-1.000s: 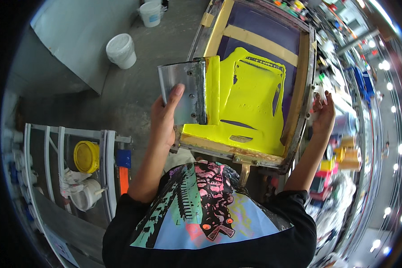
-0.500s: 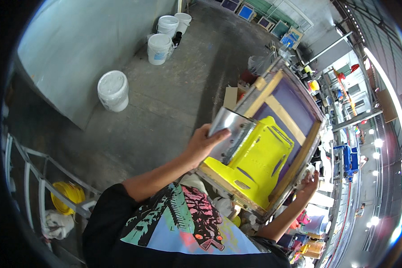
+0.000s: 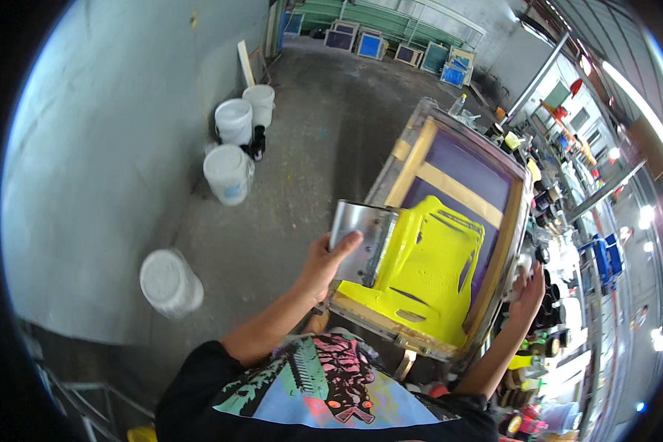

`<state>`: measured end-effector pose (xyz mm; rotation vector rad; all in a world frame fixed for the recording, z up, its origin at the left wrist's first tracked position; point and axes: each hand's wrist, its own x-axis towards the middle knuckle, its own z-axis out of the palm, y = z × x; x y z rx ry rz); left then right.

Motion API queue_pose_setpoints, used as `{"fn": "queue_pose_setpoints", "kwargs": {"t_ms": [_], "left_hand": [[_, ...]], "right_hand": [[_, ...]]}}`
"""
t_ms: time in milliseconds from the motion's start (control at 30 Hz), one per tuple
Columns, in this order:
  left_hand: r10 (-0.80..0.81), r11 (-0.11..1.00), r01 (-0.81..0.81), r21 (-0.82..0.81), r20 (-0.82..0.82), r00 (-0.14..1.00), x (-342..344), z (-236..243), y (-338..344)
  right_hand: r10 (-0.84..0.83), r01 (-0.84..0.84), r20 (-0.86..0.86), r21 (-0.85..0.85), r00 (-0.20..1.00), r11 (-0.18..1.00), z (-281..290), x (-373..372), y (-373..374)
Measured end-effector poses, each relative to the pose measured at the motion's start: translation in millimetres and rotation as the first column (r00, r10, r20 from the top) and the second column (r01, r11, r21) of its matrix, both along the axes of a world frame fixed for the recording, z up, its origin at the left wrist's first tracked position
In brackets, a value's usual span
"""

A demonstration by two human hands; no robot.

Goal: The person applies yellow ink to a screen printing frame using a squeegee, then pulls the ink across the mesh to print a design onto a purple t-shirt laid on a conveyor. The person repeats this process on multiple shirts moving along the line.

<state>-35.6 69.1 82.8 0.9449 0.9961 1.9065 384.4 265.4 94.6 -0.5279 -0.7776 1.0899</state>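
My left hand (image 3: 327,267) is closed round a broad metal squeegee (image 3: 359,239), thumb on its face, at the left rail of a wooden-framed printing screen (image 3: 418,158). The squeegee's far edge meets a thick spread of bright yellow ink (image 3: 427,258) covering the screen's near half. Purple mesh (image 3: 468,166) shows beyond the ink, crossed by a strip of tan tape (image 3: 460,193). My right hand (image 3: 526,291) is raised just past the screen's right rail, fingers curled by a small whitish thing; what it grips is unclear.
White buckets (image 3: 228,173) stand along the grey wall at left, another bucket (image 3: 171,282) nearer me. Several framed screens (image 3: 372,46) lean at the far wall. Cluttered containers and bottles (image 3: 549,214) line the right side. Metal railing (image 3: 88,401) stands at lower left.
My view has turned, so the screen looks more upright and the buckets sit lower and farther left. My left hand keeps its grip on the squeegee, still at the screen's left side.
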Motion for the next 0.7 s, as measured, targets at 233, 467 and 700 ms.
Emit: {"fn": "queue_pose_setpoints", "kwargs": {"t_ms": [233, 467, 700], "left_hand": [[0.313, 0.944, -0.327, 0.052, 0.186, 0.931, -188.5, 48.0, 65.8], [0.470, 0.854, -0.506, 0.120, 0.237, 0.850, -374.6, 120.2, 146.1], [0.429, 0.882, -0.455, 0.127, 0.184, 0.884, -433.0, 159.3, 256.8]], "right_hand": [[0.563, -0.566, 0.075, 0.028, 0.823, 0.824, 132.6, -223.0, 160.1], [0.704, -0.704, -0.004, -0.050, 0.710, 0.709, 279.8, -474.7, 264.1], [0.775, -0.776, 0.036, 0.053, 0.631, 0.629, 306.7, -507.8, 357.6]]}}
